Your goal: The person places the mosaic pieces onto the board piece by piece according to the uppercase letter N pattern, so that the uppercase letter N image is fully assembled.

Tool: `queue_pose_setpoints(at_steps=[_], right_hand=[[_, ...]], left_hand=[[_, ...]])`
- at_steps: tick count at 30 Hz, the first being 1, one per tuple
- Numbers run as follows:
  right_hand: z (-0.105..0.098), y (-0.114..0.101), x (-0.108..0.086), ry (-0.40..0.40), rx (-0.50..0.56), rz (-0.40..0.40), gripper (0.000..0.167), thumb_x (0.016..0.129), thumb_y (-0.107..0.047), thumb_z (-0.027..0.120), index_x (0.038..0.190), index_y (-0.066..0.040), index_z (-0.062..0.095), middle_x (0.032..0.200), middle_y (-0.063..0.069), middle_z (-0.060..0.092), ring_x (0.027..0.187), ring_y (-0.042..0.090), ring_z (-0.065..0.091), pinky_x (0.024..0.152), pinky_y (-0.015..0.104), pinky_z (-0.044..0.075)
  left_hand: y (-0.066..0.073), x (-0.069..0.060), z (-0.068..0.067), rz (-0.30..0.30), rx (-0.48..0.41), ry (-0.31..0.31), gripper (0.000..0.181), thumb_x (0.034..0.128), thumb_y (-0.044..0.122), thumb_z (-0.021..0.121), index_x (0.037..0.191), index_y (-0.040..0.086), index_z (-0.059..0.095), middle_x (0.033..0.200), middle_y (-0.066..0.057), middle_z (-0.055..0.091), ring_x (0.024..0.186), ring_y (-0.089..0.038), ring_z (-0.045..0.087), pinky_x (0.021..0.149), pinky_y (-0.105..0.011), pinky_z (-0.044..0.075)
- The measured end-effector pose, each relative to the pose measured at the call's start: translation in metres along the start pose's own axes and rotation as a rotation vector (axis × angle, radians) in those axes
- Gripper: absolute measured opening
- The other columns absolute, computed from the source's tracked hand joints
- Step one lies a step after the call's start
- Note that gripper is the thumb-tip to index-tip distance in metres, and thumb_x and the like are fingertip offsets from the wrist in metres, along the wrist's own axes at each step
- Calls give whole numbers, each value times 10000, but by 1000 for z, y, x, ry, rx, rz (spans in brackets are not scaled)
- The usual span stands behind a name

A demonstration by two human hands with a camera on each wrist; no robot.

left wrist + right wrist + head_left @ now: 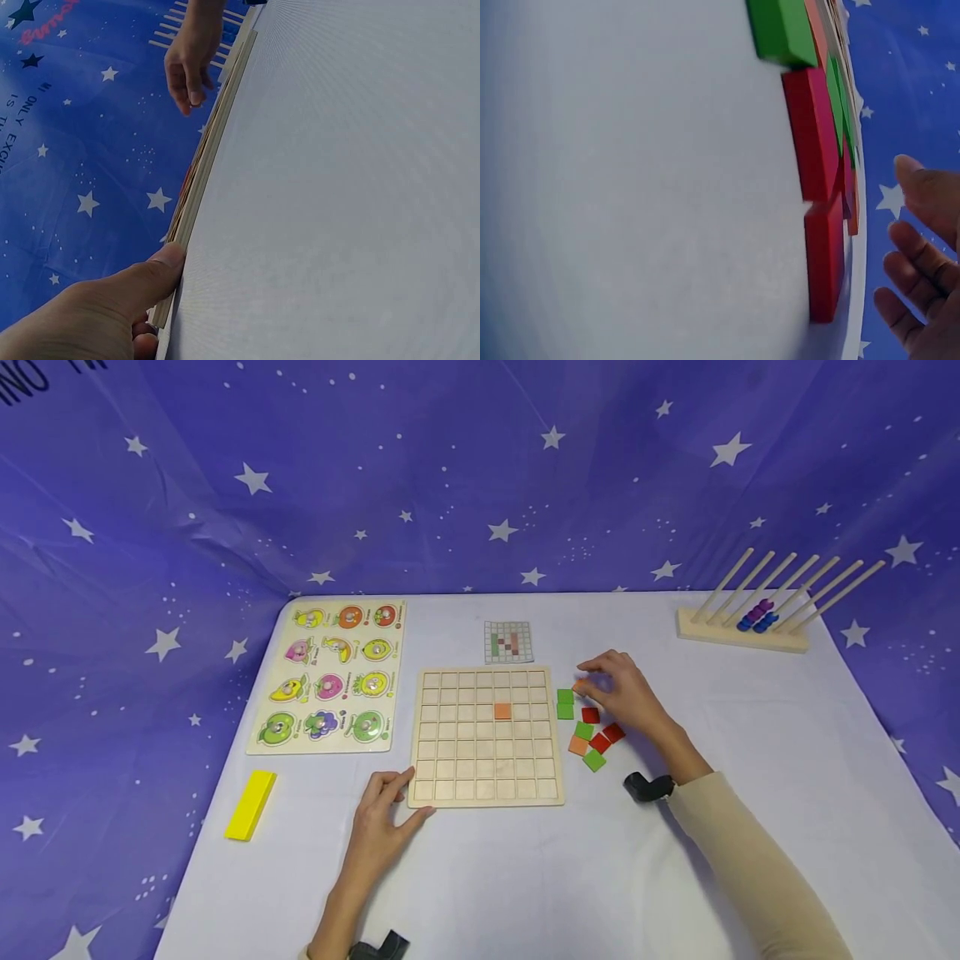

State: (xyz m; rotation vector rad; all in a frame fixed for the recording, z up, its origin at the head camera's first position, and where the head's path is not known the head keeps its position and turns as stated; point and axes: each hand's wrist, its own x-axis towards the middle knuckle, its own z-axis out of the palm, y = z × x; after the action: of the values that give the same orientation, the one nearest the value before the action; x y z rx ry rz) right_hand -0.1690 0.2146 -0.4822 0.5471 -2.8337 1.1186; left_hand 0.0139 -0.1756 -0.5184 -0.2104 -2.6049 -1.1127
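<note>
My left hand (381, 822) holds the near left corner of a wooden grid board (446, 768), thumb along the front edge and fingers at the left side. One orange tile sits in a square of the board (502, 711). To the right of the board, my right hand (624, 695) has its fingertips at another orange tile (580, 687). In the right wrist view its thumb (922, 187) and fingers stand apart, with no tile visible between them. Several loose green tiles (584, 731), red tiles (613, 732) and an orange tile (578, 745) lie beside the board.
Behind the board lies a small pattern card (508, 642). A fruit puzzle board (326, 677) occupies the back left, with a yellow block (251, 805) in front of it. At the back right stands a wooden base with pegs (742, 631) and some purple and blue beads.
</note>
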Motion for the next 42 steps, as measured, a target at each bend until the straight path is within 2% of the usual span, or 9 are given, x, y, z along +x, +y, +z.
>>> queue_pose_setpoints(at_steps=[10,17,24,31,42], right_hand=[[2,12,-1,-67,-36,47,347,833,-131,780,1153,-38,683,1110,114,622,1048,277,484,925,446,400],[4,14,-1,-86,-70,69,365,817,-158,796,1147,-44,690,1099,108,595,1055,276,459,936,457,401],[6,16,-1,-82,-92,53,322,839,-146,772,1139,-55,702,1075,101,566,1027,270,438,904,437,387],[6,17,-3,-60,-85,43,308,849,-121,754,1140,-37,693,1083,113,577,1025,279,448,870,430,388],[7,16,-3,-52,-77,50,262,838,-103,763,1080,-21,706,1065,115,573,1025,284,446,883,432,393]], left_hand=[[0,0,0,-2,-2,-3,675,633,130,922,1239,8,649,1050,-82,550,853,-106,502,737,-121,385],[0,0,-1,-2,-12,0,675,630,122,923,1237,8,651,1048,-83,550,852,-111,502,736,-124,388],[-1,0,0,-6,-16,2,673,630,118,923,1237,9,652,1046,-81,551,849,-108,502,734,-125,388],[2,1,-1,-48,-7,-15,669,647,139,917,1248,20,648,1039,-52,541,856,-91,491,739,-114,380],[2,0,-1,-44,0,-11,667,641,142,921,1239,16,653,1039,-54,543,858,-88,494,739,-114,382]])
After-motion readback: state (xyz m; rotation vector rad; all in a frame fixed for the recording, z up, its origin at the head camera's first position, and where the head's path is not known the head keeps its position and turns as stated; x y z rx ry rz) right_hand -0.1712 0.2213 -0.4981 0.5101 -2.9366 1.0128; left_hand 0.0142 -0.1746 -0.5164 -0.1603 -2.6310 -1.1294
